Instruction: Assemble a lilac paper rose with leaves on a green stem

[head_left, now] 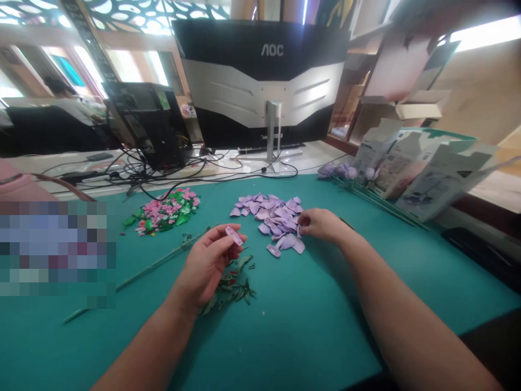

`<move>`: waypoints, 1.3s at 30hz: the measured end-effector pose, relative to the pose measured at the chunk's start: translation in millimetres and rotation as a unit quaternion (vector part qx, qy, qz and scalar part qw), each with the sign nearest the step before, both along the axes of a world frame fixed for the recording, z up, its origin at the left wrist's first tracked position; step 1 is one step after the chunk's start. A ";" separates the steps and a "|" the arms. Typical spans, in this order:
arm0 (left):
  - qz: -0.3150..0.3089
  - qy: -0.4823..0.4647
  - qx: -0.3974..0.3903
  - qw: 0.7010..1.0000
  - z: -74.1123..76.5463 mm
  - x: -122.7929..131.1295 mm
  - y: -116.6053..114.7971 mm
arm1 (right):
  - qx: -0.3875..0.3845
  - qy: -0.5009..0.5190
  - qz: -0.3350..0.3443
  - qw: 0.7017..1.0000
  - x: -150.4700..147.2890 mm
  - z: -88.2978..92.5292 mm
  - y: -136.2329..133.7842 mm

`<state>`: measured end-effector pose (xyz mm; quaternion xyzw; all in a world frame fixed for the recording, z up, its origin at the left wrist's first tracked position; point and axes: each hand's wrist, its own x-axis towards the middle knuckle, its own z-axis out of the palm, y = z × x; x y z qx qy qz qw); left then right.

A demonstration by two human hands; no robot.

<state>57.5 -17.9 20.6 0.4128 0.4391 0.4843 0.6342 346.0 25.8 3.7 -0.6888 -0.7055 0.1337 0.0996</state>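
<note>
My left hand [214,255] is closed, pinching a small pale purple petal [233,236] between thumb and fingers. A heap of purple petals [268,209] lies on the green mat ahead of it. At the heap's right edge, my right hand [317,225] has its fingertips closed on a purple petal, mostly hidden by the fingers. Green leaf pieces [238,290], with some red bits among them, lie beside and partly behind my left hand. Left of that hand, a long green stem [157,263] stretches across the mat.
Pink flowers with green leaves [169,212] are heaped at the back left. A monitor [268,87] and tangled cables stand behind the green mat [293,326]. Open boxes [435,174] and purple flowers on stems [342,171] are at the right. A person [69,100] sits far left.
</note>
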 end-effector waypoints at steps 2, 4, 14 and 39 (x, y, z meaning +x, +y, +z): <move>-0.001 -0.007 -0.003 1.000 0.1 0.4 -0.5 | -0.020 -0.011 0.004 1.000 -0.2 -1.5 0.4; -0.006 -0.011 -0.003 1.000 -0.7 0.5 -0.7 | -0.032 -0.020 0.005 0.999 0.1 -2.0 1.0; -0.022 -0.008 0.002 1.000 -4.6 0.2 -0.5 | -0.049 0.004 0.015 0.999 2.6 -6.8 6.9; -0.046 -0.034 -0.012 0.998 -7.4 -0.1 -2.1 | -0.015 0.020 0.081 0.996 7.6 -18.4 12.1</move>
